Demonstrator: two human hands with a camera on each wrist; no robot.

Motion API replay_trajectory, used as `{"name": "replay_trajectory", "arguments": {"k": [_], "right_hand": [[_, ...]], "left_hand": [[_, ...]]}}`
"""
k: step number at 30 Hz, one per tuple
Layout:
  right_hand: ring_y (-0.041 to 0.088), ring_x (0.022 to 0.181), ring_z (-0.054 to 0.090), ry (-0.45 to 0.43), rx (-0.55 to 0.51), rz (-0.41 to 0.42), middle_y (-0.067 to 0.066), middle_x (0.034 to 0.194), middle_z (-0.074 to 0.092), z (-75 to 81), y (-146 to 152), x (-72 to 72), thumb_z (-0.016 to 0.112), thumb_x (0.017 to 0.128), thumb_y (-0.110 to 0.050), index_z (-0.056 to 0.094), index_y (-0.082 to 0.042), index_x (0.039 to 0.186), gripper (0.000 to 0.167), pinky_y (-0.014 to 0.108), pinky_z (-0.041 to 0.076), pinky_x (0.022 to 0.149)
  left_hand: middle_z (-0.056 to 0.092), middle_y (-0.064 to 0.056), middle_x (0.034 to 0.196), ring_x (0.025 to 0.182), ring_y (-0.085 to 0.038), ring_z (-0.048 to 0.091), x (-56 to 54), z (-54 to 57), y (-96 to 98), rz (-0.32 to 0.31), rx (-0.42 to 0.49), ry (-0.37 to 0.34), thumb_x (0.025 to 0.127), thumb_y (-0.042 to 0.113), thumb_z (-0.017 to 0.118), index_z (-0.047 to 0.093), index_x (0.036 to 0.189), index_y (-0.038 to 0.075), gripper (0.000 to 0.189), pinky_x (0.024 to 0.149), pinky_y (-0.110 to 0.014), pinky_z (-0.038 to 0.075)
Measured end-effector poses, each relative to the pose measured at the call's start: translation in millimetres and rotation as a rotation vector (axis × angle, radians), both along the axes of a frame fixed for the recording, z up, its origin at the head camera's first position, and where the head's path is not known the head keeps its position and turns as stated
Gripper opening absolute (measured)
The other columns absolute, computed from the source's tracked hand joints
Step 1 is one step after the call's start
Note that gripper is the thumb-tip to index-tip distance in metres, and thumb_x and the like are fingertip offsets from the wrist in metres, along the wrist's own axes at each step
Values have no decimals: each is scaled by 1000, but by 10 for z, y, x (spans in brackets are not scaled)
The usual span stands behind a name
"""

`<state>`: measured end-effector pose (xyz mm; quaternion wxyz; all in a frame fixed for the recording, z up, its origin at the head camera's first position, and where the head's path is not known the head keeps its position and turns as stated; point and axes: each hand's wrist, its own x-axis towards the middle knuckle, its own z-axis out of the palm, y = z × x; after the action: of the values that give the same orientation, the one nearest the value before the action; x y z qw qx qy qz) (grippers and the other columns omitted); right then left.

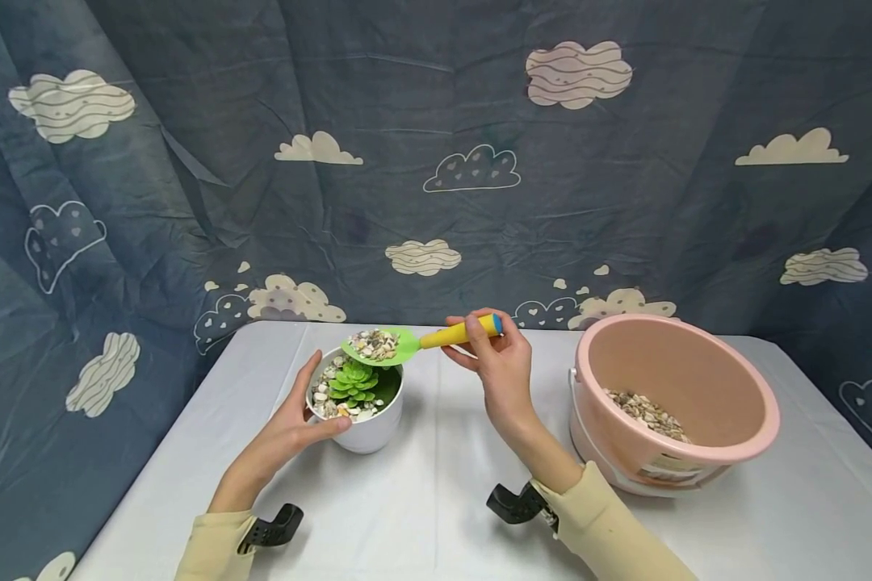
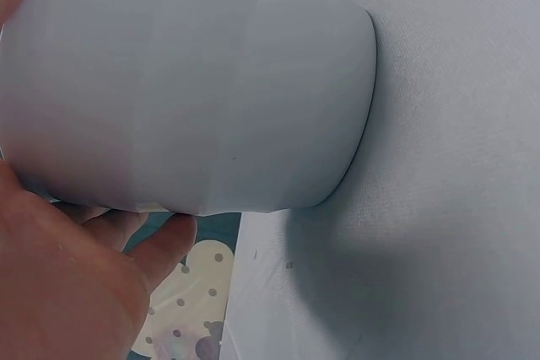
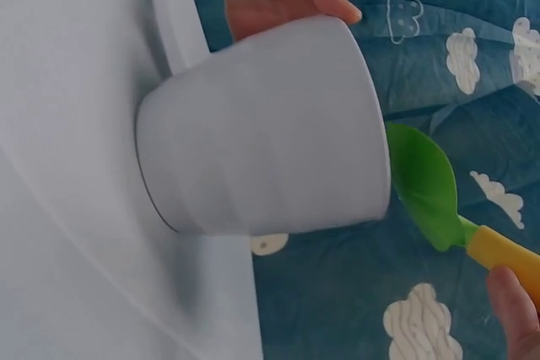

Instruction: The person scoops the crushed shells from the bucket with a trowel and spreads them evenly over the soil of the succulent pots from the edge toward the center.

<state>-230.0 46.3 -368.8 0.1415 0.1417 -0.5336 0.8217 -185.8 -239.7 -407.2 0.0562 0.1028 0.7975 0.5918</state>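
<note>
My left hand grips the white flower pot at its left side, thumb over the near rim and fingers round the far side. Inside the pot a green succulent stands among pale pebbles. My right hand holds a small trowel by its yellow handle with a blue end. The trowel's green blade carries a heap of pebbles above the pot's far rim. In the right wrist view the blade's underside shows right at the rim.
A pink bucket with pebbles at its bottom stands on the right of the white-covered table. Behind hangs a dark blue cloth with cloud prints. A black wrist camera sits on my right sleeve, another on the left.
</note>
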Motion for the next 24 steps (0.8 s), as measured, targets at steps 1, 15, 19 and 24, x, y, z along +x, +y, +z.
{"name": "replay_trajectory", "arguments": {"k": [1, 15, 19, 24], "right_hand": [[37, 98, 68, 8, 6, -7, 25, 110, 67, 10, 7, -8, 64, 98, -18, 52, 7, 112, 31, 46, 56, 77], [38, 103, 66, 47, 83, -33, 23, 111, 66, -11, 37, -61, 63, 98, -15, 51, 8, 115, 31, 42, 56, 79], [46, 107, 61, 91, 122, -20, 24, 112, 65, -4, 39, -61, 61, 98, -13, 52, 5, 113, 25, 42, 56, 81], [45, 107, 62, 117, 145, -2, 25, 113, 64, 1, 43, -58, 59, 99, -11, 51, 4, 113, 22, 42, 55, 83]], "left_hand": [[-5, -3, 164, 147, -37, -4, 0, 1, 0, 1, -3, 1, 85, 26, 75, 1, 159, 30, 105, 112, -65, 7], [-5, -3, 164, 148, -33, -7, 4, 5, 18, 12, -18, -6, 84, 28, 76, 2, 159, 30, 105, 112, -66, 7], [-5, -6, 164, 147, -36, -5, -1, 22, 31, 39, -47, -18, 82, 30, 79, 2, 158, 32, 109, 111, -67, 7], [1, -12, 162, 146, -40, 0, -11, 34, 39, 58, -126, 3, 79, 34, 81, 5, 159, 31, 111, 109, -69, 9]]}}
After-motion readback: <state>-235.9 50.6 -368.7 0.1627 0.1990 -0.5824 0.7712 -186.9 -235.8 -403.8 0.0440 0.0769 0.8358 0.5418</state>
